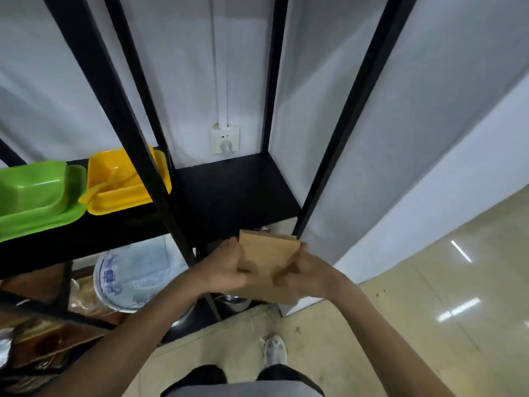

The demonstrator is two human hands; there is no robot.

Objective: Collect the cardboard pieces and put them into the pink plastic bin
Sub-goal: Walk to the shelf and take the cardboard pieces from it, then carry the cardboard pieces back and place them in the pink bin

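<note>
A stack of brown cardboard pieces is held in front of me, just below the black shelf's front edge. My left hand grips the stack's left side, thumb on top. Closed on the right side of the stack is my right hand, fingers wrapped over the lower corner. No pink plastic bin is in view.
A black metal rack stands against a white wall. On its shelf sit a green bin and a yellow bin. Below are a large water jug and packaged goods. A wall socket is behind. Tiled floor lies right.
</note>
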